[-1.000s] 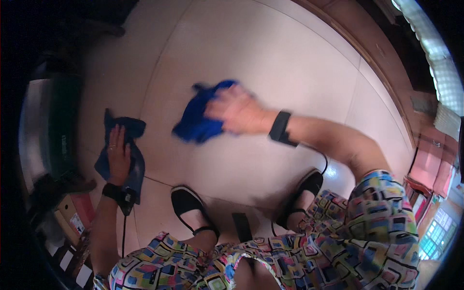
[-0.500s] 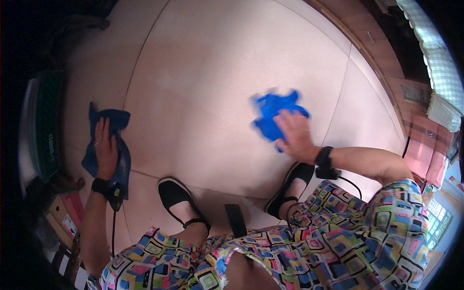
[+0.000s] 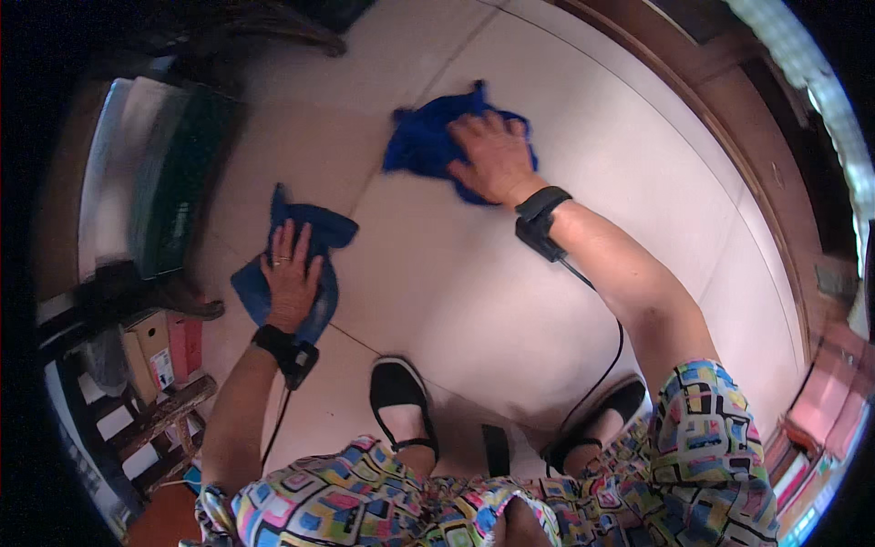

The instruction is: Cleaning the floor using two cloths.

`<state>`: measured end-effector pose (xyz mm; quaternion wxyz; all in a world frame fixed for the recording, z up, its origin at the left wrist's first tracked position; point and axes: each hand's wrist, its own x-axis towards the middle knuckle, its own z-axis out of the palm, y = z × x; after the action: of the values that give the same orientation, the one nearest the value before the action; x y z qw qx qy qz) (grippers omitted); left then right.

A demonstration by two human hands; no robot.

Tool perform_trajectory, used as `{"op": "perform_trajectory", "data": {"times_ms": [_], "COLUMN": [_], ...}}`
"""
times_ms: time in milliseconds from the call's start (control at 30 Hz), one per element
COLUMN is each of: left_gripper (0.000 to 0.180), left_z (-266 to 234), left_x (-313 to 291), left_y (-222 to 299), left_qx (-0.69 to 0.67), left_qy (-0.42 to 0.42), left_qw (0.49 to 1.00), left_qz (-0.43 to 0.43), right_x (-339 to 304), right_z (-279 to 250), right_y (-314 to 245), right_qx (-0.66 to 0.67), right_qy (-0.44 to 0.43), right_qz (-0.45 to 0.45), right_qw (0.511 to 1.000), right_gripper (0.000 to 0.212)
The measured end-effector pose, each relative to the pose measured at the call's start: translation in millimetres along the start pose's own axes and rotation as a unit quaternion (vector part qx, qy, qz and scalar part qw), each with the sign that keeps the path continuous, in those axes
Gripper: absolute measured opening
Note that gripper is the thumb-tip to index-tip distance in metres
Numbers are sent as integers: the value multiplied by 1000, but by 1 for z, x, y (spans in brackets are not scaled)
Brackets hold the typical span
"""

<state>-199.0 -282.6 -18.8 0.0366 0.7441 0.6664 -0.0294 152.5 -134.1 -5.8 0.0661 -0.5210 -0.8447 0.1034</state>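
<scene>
My right hand lies flat with fingers spread on a bright blue cloth, which is rumpled on the pale tiled floor at far centre. To the left and nearer, my left hand presses on a darker blue cloth. Its fingers are stretched out, with a ring on one of them. Neither hand is curled round its cloth. Each wrist bears a black band with a small box and a cable. Part of each cloth is hidden beneath the palm.
My feet in black shoes stand on the tiles. At the left are a dark green crate-like object, boxes and a worn wooden frame. Brown wooden furniture edges the right side.
My right hand has slid its cloth farther away and leftward across the floor. My left hand stays on its cloth. The view has turned, showing more of the left side.
</scene>
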Motion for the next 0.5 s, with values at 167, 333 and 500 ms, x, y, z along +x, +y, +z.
{"op": "perform_trajectory", "data": {"times_ms": [167,333,500], "left_gripper": [54,51,49], "left_z": [3,11,19], "left_x": [-3,18,49], "left_y": [-8,-18,-31], "left_qx": [-7,-54,-72], "left_qy": [11,47,95], "left_qw": [999,994,990], "left_qz": [-46,-79,-80], "right_x": [43,50,85], "right_z": [1,31,24], "right_y": [-26,-88,-78], "right_qx": [26,54,78], "right_qy": [63,25,-34], "right_qz": [116,-90,-149], "right_qw": [991,994,985], "right_gripper": [53,49,49]}}
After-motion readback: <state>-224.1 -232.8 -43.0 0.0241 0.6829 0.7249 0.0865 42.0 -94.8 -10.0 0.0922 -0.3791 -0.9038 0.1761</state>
